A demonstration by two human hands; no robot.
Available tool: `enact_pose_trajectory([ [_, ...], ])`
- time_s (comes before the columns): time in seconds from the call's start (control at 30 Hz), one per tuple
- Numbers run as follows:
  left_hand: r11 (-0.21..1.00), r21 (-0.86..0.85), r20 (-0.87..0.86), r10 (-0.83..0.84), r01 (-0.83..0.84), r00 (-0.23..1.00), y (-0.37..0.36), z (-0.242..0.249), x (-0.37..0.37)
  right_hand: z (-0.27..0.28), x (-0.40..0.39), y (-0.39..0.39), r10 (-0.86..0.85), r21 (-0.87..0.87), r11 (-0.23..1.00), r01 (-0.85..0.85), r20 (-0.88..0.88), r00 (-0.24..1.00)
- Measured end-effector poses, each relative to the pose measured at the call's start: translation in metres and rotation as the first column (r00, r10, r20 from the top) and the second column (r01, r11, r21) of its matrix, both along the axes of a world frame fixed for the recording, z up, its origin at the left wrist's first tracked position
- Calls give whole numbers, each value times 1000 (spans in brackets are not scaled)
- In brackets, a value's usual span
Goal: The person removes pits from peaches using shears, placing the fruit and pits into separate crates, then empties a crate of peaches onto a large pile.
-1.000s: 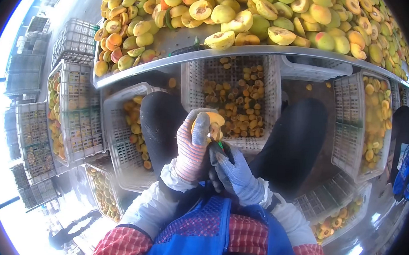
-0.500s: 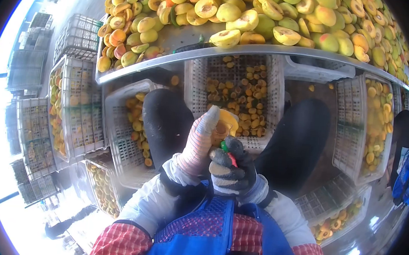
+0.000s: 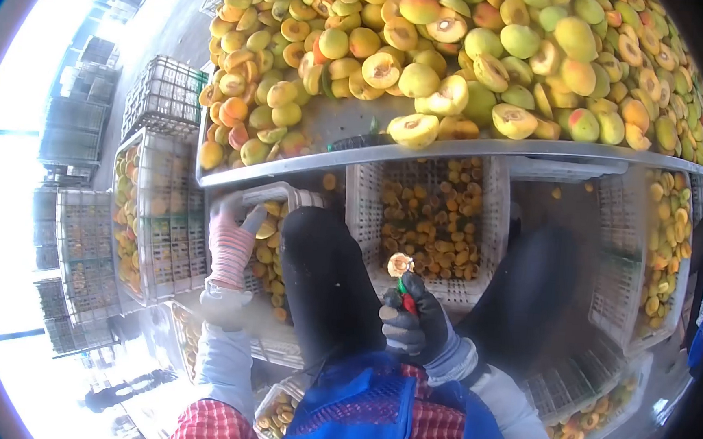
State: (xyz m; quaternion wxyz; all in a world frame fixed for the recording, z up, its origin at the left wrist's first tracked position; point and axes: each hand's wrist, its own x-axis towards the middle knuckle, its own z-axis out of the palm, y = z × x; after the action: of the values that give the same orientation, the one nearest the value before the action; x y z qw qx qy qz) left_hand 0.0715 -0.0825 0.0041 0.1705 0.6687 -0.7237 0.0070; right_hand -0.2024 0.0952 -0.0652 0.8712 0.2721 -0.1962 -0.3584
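Note:
My right hand (image 3: 409,325), in a dark grey glove, is closed around a small pitting tool (image 3: 408,302) with a red and green handle. A piece of peach pit with flesh on it (image 3: 400,264) sits at the tool's tip, above a white crate (image 3: 362,212) of small cut pieces. To the left, my left hand (image 3: 230,248) wears a pink-striped glove and reaches over the rim of another white crate (image 3: 288,192). Its thumb and fingers are apart, with peach halves (image 3: 268,250) below and beside it.
A metal-edged table (image 3: 454,149) heaped with whole and halved peaches (image 3: 418,80) spans the front. Fruit-filled crates stand at left (image 3: 169,207) and right (image 3: 619,263). My knees (image 3: 319,274) flank the middle crate. Stacked crates (image 3: 81,241) stand farther left.
My left hand has left the right hand and moved left over the side crate; the peach half it held is gone from its grip. The tool now carries a pit piece. The view has shifted.

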Motion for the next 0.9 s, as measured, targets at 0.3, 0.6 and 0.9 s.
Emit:
enact_pose_trajectory([
  [0.3, 981, 193, 342, -75, 8, 937, -168, -9, -103, -27, -12, -8, -11, 141, 985, 99, -521, 853],
  [0.6, 937, 129, -400, -249, 324, 882, -122, -5, -120, -2, -22, -30, 165, 228, 974, 11, -738, 655],
  [0.9, 737, 506, -861, 400, 449, 314, 37, 2, -174, 35, -30, -44, -225, -214, 973, 81, -834, 504],
])
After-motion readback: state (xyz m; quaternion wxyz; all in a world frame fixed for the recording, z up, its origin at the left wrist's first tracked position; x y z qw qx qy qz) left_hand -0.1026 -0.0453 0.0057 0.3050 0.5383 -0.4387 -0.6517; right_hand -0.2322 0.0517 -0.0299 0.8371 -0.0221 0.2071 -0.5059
